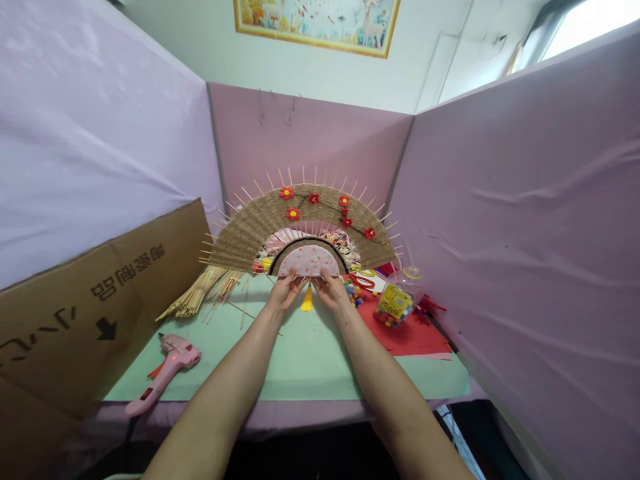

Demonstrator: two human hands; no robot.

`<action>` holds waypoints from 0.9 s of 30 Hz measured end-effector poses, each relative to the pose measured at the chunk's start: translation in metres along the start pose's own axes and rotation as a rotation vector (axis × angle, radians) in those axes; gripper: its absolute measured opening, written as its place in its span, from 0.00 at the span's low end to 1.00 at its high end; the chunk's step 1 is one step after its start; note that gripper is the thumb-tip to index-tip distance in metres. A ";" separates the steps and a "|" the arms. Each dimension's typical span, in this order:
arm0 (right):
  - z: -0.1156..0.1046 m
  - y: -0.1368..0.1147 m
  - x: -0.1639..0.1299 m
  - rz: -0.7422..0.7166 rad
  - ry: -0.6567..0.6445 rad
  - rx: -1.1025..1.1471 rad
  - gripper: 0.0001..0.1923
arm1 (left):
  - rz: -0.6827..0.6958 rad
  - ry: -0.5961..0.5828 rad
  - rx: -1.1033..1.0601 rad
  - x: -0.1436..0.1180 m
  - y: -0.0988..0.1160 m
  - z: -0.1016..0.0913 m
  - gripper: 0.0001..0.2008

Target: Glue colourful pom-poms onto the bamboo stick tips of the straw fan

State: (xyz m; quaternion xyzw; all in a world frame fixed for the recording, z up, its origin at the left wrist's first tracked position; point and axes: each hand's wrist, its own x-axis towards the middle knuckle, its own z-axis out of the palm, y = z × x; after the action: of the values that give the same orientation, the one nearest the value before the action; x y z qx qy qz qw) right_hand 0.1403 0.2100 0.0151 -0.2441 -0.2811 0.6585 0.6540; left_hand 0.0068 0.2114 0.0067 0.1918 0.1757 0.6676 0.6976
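A handmade fan (250,227) stands upright at the middle of the desk, woven from tan twine over wooden sticks, with red flowers along a dark branch. Its base is a pink half-disc (309,260). My left hand (285,290) grips the lower left edge of that half-disc and my right hand (333,290) grips the lower right edge. A yellow tassel (307,300) hangs from the base between my two hands.
A pink glue gun (167,367) lies front left on the green mat (310,353). A bundle of sticks (200,293) lies left of the fan. Red paper (420,337), a clear jar of pompoms (397,300) and red-handled scissors (363,280) sit on the right. Brown cardboard (90,307) leans left.
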 end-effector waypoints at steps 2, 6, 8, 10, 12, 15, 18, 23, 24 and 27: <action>-0.002 0.001 -0.003 -0.041 -0.021 -0.200 0.11 | 0.003 0.006 -0.004 0.001 0.002 0.001 0.11; -0.021 -0.014 -0.017 -0.047 -0.060 -0.748 0.13 | 0.025 0.037 -0.028 0.003 0.007 0.001 0.08; -0.035 -0.033 -0.025 -0.168 -0.020 -1.082 0.08 | 0.040 0.053 -0.045 0.005 0.009 0.000 0.07; -0.048 -0.055 -0.030 -0.332 0.072 -1.362 0.09 | 0.046 0.065 -0.058 0.007 0.010 -0.001 0.06; -0.056 -0.073 -0.031 -0.412 0.109 -1.531 0.12 | 0.044 0.078 -0.065 0.008 0.009 -0.002 0.05; -0.058 -0.079 -0.026 -0.422 -0.056 -1.783 0.13 | 0.039 0.102 -0.068 0.010 0.009 -0.005 0.05; -0.052 -0.068 -0.020 -0.403 -0.227 -1.902 0.13 | 0.030 0.124 -0.062 0.010 0.008 -0.009 0.05; -0.050 -0.049 -0.018 -0.351 -0.295 -2.126 0.14 | 0.013 0.152 -0.049 0.012 0.007 -0.015 0.06; -0.051 -0.048 -0.018 -0.345 -0.293 -2.136 0.14 | 0.012 0.156 -0.047 0.013 0.007 -0.016 0.06; -0.052 -0.047 -0.019 -0.367 -0.277 -2.138 0.13 | 0.014 0.171 -0.043 0.014 0.006 -0.018 0.05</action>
State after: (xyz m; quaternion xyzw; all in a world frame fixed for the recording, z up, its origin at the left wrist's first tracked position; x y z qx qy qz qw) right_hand 0.2112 0.1933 0.0089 -0.5642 -0.8108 -0.0116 0.1551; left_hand -0.0067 0.2260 -0.0057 0.1203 0.2190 0.6899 0.6794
